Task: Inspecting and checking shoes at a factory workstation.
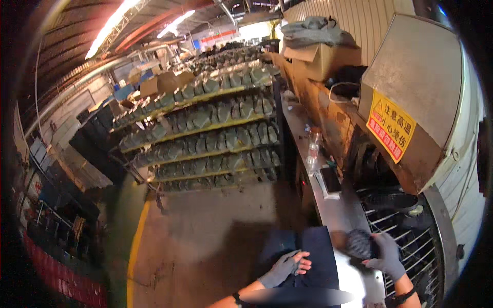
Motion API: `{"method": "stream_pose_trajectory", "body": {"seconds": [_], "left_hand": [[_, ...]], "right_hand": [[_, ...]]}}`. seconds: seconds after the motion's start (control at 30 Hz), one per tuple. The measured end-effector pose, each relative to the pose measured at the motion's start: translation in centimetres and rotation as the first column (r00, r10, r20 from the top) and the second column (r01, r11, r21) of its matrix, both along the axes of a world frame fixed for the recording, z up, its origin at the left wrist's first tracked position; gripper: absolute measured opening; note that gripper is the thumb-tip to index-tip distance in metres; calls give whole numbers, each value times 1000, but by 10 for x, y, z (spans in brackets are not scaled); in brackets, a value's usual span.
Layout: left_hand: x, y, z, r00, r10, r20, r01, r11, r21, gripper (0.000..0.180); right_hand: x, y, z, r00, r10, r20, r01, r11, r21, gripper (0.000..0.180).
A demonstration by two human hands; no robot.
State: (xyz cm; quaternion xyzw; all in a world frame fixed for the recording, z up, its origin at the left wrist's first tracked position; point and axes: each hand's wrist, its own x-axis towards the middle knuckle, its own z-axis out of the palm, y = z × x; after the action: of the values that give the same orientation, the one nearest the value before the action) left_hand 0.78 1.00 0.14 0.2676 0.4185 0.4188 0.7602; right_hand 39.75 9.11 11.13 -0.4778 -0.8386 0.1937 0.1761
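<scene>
My left hand [285, 268], in a grey glove with bare fingertips, rests flat on a dark blue cloth [308, 256] at the near end of a metal bench [328, 210]. My right hand [386, 255], also in a grey glove, grips a dark shoe sole [359, 243] over the edge of a wire conveyor rack [405, 241]. The sole looks blurred. Another dark sole [385, 201] lies farther back on the wire rack, under the hood of a grey machine [418, 77].
A tall rack with yellow shelves [205, 128] holds several rows of grey-green shoe soles across the concrete aisle. A clear bottle [313, 151] and a phone [329, 179] lie on the bench. A yellow warning sign [391, 132] hangs on the machine. Cardboard boxes [318, 56] stand behind.
</scene>
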Motion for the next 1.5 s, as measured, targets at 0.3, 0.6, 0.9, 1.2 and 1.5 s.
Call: {"method": "stream_pose_trajectory", "body": {"seconds": [0.3,0.6,0.9,1.2,1.5], "left_hand": [[37,-7,-21,964,201,-174,-180,975,130,31],[21,-30,-16,964,129,-232,-146,988,-56,47],[42,-15,15,960,113,-255,-132,990,-56,48],[37,-22,1,961,114,-251,-156,975,-155,52],[-1,-6,45,623,406,-669,-50,873,484,56]], "right_hand": [[68,140,-51,920,-256,296,153,931,331,42],[72,45,-58,973,-230,31,226,908,-353,58],[237,140,-132,16,-964,-266,390,251,-886,115],[241,171,-153,-223,-846,-485,162,459,-874,86],[172,-73,-88,-77,-815,-575,1,576,-817,79]]}}
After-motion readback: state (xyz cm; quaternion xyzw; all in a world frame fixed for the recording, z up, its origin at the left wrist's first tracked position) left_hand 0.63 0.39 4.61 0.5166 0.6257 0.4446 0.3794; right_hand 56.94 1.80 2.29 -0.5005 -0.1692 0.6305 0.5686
